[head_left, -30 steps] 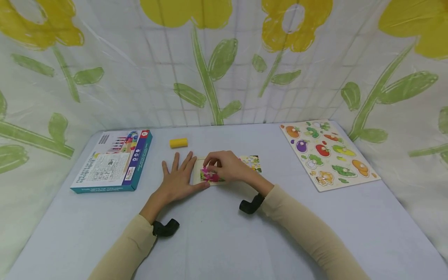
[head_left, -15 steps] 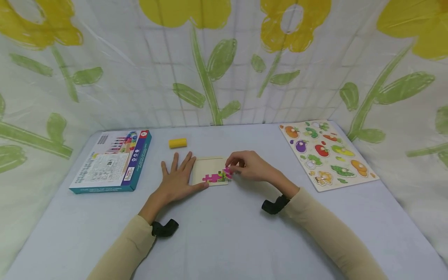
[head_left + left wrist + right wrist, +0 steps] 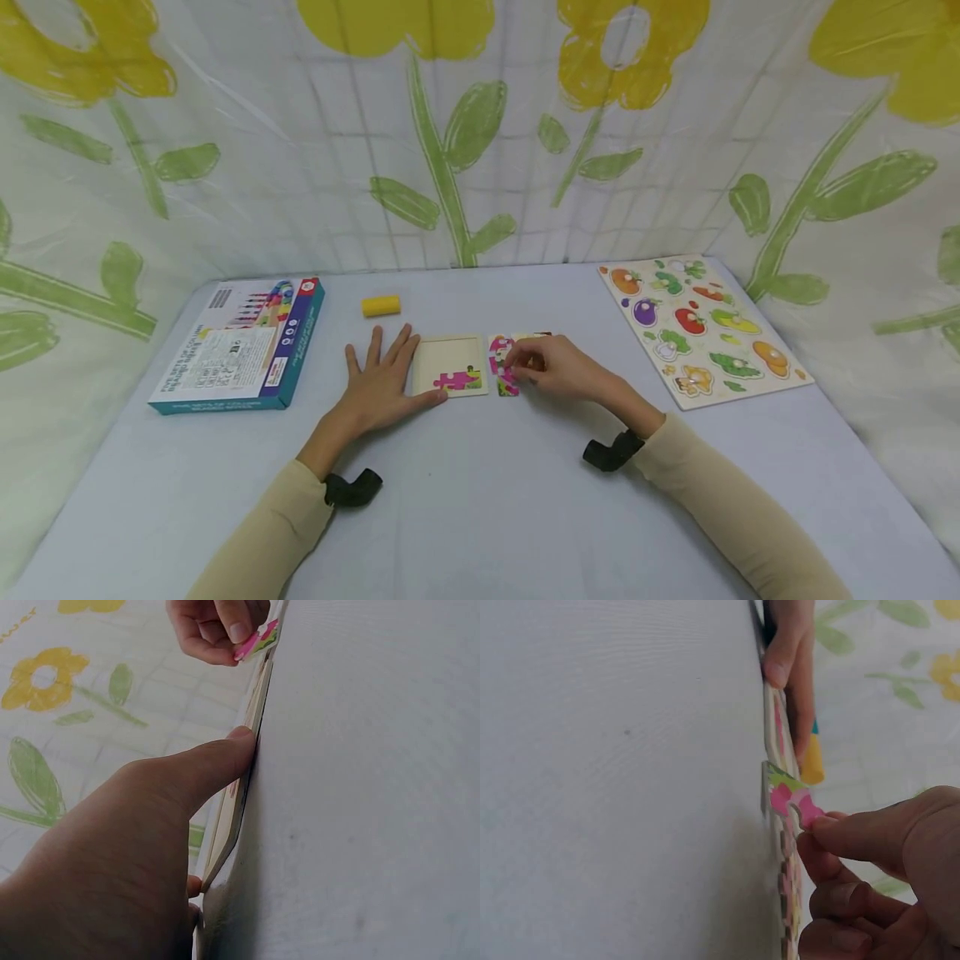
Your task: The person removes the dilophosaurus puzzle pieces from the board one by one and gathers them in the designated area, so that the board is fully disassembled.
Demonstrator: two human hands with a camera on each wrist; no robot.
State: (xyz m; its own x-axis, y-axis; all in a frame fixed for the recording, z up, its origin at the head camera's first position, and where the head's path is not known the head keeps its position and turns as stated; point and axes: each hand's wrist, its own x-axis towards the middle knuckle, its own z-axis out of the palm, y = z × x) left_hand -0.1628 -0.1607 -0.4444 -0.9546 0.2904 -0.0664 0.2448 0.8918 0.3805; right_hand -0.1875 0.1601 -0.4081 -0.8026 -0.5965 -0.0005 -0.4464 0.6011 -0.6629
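Note:
A square wooden puzzle tray [image 3: 435, 354] lies at the table's middle, with joined pink-and-green jigsaw pieces [image 3: 457, 380] along its lower right. My left hand [image 3: 375, 387] lies spread at the tray's left side, its thumb on the lower edge. Just right of the tray, my right hand [image 3: 562, 367] pinches a pink-and-green jigsaw piece [image 3: 787, 796] between thumb and finger; the right wrist view shows it tilted up. Beneath and beside that hand lie further jigsaw pieces [image 3: 498, 342], partly hidden by the fingers.
At the left stands a flat blue-and-white box [image 3: 232, 350]. A yellow cylinder [image 3: 381, 306] lies behind the tray. To the right is a vegetable peg puzzle board [image 3: 705, 333]. A flowered curtain [image 3: 300, 167] hangs behind the table.
My right hand has moved right from above the tray to the pieces beside it, carrying a jigsaw piece. More of the tray's bare base shows. My left hand has stayed in place.

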